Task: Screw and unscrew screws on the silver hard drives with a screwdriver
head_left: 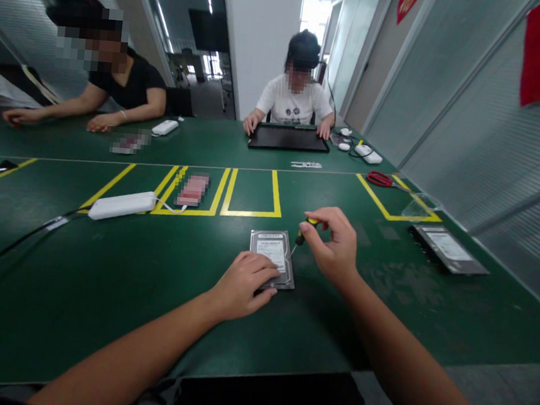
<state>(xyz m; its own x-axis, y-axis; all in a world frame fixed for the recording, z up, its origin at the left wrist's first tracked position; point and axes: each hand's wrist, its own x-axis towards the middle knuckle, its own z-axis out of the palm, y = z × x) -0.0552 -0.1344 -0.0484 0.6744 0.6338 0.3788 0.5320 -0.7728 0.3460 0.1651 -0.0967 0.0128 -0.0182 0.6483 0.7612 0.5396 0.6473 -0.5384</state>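
Note:
A hard drive with a white label lies flat on the green table in front of me. My left hand grips its near left part, fingers across the label and thumb along the near edge, hiding that corner. In a pinch between thumb and fingers, my right hand holds a small yellow-and-black screwdriver. The screwdriver is tilted, its thin shaft pointing down at the drive's right edge. Whether the tip sits in a screw is too small to tell.
To the right lies another hard drive, with red-handled scissors beyond it. A white power strip and a phone are at left. Across the table, one person handles a black panel; another person sits at far left.

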